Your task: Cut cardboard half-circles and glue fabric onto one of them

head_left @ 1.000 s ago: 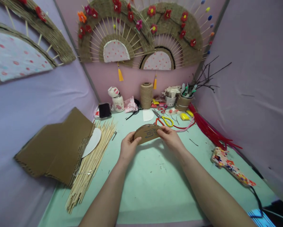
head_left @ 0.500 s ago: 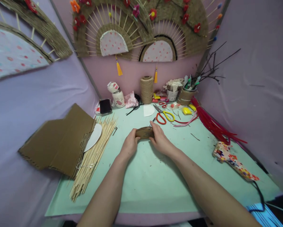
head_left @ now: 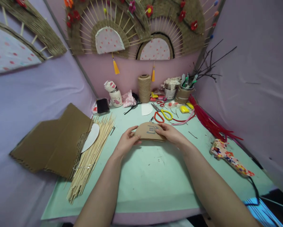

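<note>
Between my two hands is a half-round cardboard piece [head_left: 145,130] with dark printed writing on its face; its straight edge lies toward me and seems to show more than one layer. My left hand [head_left: 128,139] grips its left end, thumb along the front edge. On the right end, my right hand [head_left: 171,132] pinches it, thumb on top over part of the writing. Just beyond the cardboard lie scissors [head_left: 158,117] with one red and one yellow handle, and a white half-round paper [head_left: 146,109].
To the left lie a large cardboard sheet [head_left: 54,142], a bundle of thin wooden sticks [head_left: 94,157] and a white paper piece [head_left: 91,138]. Twine [head_left: 144,89] stands at the back. On the right are red pipe cleaners [head_left: 207,121] and a flower-patterned glue gun [head_left: 230,157] with a cord.
The cardboard piece was held edge-on and now tilts so its printed face shows. My hands have spread slightly apart. The whole view has shifted a little.
</note>
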Demonstrator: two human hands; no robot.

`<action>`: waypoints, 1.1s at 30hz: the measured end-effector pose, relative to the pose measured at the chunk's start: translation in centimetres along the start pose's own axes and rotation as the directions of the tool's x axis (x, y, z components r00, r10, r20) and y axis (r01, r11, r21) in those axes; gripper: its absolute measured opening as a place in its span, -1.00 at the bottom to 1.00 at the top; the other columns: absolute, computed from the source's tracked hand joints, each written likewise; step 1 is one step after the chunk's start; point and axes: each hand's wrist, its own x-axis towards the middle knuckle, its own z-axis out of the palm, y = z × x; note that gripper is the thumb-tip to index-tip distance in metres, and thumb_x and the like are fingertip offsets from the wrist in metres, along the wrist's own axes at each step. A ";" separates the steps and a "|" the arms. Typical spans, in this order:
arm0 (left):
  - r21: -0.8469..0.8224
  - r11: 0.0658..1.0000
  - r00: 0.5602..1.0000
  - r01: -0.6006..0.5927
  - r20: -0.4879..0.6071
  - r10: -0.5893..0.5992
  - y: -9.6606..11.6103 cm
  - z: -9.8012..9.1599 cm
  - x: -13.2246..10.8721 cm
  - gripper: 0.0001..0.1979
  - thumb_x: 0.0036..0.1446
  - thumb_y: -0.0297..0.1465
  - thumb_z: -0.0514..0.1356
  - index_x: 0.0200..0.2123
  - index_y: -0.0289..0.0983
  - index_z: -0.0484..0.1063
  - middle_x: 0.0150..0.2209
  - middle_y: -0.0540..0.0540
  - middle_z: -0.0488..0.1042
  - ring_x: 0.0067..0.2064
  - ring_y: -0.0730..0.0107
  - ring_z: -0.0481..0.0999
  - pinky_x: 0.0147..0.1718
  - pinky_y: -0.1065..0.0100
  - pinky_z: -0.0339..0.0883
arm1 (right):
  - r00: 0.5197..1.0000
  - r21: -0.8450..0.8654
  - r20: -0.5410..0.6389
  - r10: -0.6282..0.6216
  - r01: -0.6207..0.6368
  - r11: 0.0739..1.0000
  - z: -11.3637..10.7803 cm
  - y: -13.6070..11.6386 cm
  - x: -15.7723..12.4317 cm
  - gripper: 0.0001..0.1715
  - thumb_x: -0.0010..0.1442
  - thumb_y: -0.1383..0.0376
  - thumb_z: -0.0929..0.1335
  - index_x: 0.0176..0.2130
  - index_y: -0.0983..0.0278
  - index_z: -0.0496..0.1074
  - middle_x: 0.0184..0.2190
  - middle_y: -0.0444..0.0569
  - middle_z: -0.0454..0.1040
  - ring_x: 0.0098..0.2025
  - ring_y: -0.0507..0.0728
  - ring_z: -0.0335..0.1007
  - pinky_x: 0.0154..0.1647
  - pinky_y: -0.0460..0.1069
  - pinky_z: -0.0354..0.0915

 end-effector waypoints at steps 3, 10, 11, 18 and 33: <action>-0.003 1.000 0.994 0.023 -0.103 -0.023 -0.3 -0.2 0.3 -0.53 -0.10 -0.45 0.37 -0.05 -0.28 0.42 -0.29 -0.13 0.56 -0.31 0.38 0.56 -0.34 0.40 0.48 | 0.997 -0.094 -0.036 -0.068 0.064 0.993 0.5 -0.2 -0.1 -0.09 -0.02 0.18 0.47 0.24 0.30 0.16 0.15 0.17 0.31 0.09 0.22 0.34 0.08 0.09 0.28; 0.047 0.999 0.992 0.011 -0.128 -0.005 -0.9 -0.5 0.7 -0.55 -0.15 -0.46 0.40 -0.11 -0.31 0.44 -0.47 -0.03 0.48 -0.42 0.43 0.52 -0.44 0.44 0.46 | 0.973 -0.405 -0.064 -0.221 0.177 0.897 1.1 -0.5 -0.2 -0.19 -0.06 0.19 0.49 0.15 0.31 0.31 0.10 0.15 0.35 0.14 0.27 0.26 0.19 0.15 0.16; 0.048 0.999 0.992 0.010 -0.127 -0.004 -0.9 -0.6 0.7 -0.54 -0.15 -0.46 0.40 -0.11 -0.30 0.44 -0.46 -0.03 0.48 -0.41 0.43 0.52 -0.43 0.44 0.47 | 0.974 -0.335 -0.113 -0.197 0.149 0.930 1.0 -0.5 -0.1 -0.24 -0.03 0.16 0.48 0.13 0.30 0.33 0.08 0.14 0.38 0.11 0.27 0.30 0.17 0.16 0.19; 0.054 0.998 0.986 -0.011 -0.167 0.020 -0.6 -0.9 0.7 -0.50 -0.07 -0.50 0.35 -0.01 -0.26 0.36 -0.43 0.00 0.47 -0.36 0.44 0.52 -0.38 0.42 0.50 | 0.995 0.587 -0.069 0.067 -0.014 0.809 -0.8 -2.5 -0.2 -0.30 0.27 -0.09 0.07 0.07 0.33 0.34 -0.03 0.20 0.50 -0.11 0.21 0.51 -0.25 0.04 0.45; 0.216 0.974 0.972 0.064 -0.233 -0.012 -0.8 -1.2 0.8 -0.37 -0.02 -0.55 0.28 0.15 -0.28 0.21 -0.29 -0.09 0.44 -0.33 0.41 0.52 -0.34 0.35 0.50 | 0.951 0.371 -0.138 0.276 -0.209 0.905 -1.0 -1.1 0.2 -0.70 0.11 0.28 0.33 -0.11 0.25 0.39 -0.16 0.02 0.56 -0.25 0.11 0.49 -0.48 -0.09 0.36</action>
